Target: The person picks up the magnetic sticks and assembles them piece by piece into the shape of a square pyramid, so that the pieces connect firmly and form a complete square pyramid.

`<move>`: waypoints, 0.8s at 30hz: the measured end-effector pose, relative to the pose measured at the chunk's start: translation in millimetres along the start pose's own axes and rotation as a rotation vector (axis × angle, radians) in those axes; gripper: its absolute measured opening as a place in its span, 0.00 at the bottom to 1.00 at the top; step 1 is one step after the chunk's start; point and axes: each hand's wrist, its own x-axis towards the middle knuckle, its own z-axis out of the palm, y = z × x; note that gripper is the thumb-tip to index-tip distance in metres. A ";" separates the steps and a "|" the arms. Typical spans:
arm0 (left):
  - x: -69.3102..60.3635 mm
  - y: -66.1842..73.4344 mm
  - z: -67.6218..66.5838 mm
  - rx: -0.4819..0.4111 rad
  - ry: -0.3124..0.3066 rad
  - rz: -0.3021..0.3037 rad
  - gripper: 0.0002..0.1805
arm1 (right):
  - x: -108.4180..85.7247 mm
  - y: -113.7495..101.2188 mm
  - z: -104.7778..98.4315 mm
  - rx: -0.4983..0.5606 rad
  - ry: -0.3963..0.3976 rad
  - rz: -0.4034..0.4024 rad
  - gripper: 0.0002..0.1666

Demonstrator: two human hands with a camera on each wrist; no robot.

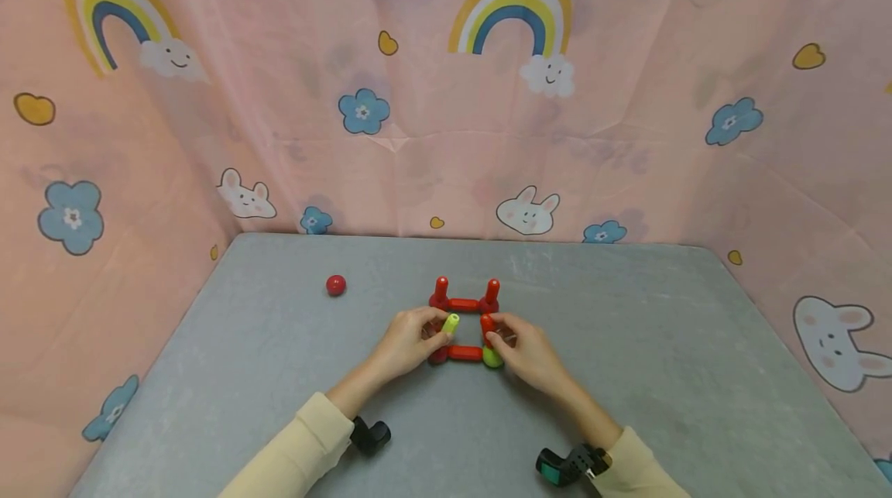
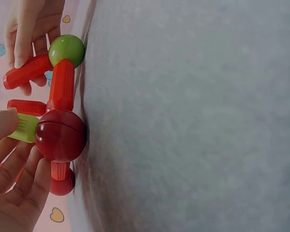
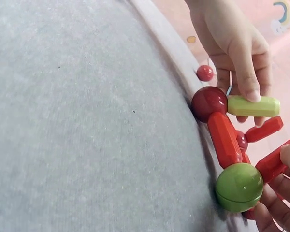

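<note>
A frame of red rods and balls lies on the table, with upright rods at its corners. My left hand (image 1: 409, 341) pinches a yellow-green rod (image 1: 451, 323) that stands on the near-left dark red ball (image 2: 61, 135). At the near-right corner my right hand (image 1: 527, 351) pinches a red rod (image 1: 487, 325), which meets the green ball (image 3: 239, 187). A horizontal red rod (image 1: 464, 353) joins these two balls. Two more upright red rods, the left (image 1: 442, 288) and the right (image 1: 492, 291), stand on the far balls, untouched by either hand.
A loose red ball (image 1: 336, 285) sits on the grey table (image 1: 627, 343), left of the frame and towards the back. Behind the table hangs a pink patterned cloth (image 1: 432, 165). Each wrist wears a black camera, such as the right one (image 1: 571, 465).
</note>
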 end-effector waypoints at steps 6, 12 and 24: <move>3.7 1.1 1.1 0.020 -0.004 -0.003 0.14 | 2.4 -1.3 2.3 -0.015 0.004 0.002 0.13; 6.2 1.3 2.4 0.031 -0.009 -0.004 0.14 | 4.3 -1.4 5.8 -0.019 0.018 -0.007 0.12; 5.7 3.9 1.8 0.044 0.000 0.030 0.15 | 5.8 -0.5 7.2 -0.021 0.014 -0.044 0.12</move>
